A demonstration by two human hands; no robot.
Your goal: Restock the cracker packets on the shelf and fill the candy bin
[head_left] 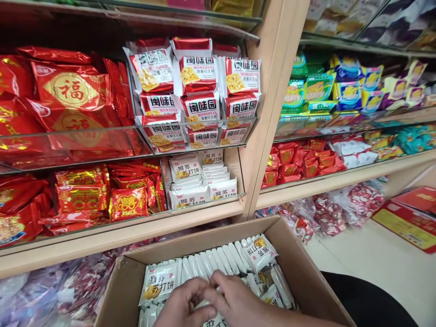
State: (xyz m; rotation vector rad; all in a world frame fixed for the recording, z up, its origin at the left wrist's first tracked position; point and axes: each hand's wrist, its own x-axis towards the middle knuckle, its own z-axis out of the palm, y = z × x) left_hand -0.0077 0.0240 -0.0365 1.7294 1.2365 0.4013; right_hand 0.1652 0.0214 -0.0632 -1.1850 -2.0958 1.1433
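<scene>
Head view found the left hand [184,299] and right hand [241,297] over the packets inside an open cardboard box [116,295], fingers curled and meeting; a white packet [215,321] showed just below them, but whether the hands pinched it could not be told; beyond the fingers, a packet row [211,261] stood on edge, with 1 face-up packet [161,281] at its left and 1 tilted packet [260,252] at its right; past the box, similar white packets [189,197] filled a lower shelf compartment, beside red packets [127,202]; red-and-white packets [199,77] sat above; rightward, green packets [318,91] occupied another shelf.
</scene>
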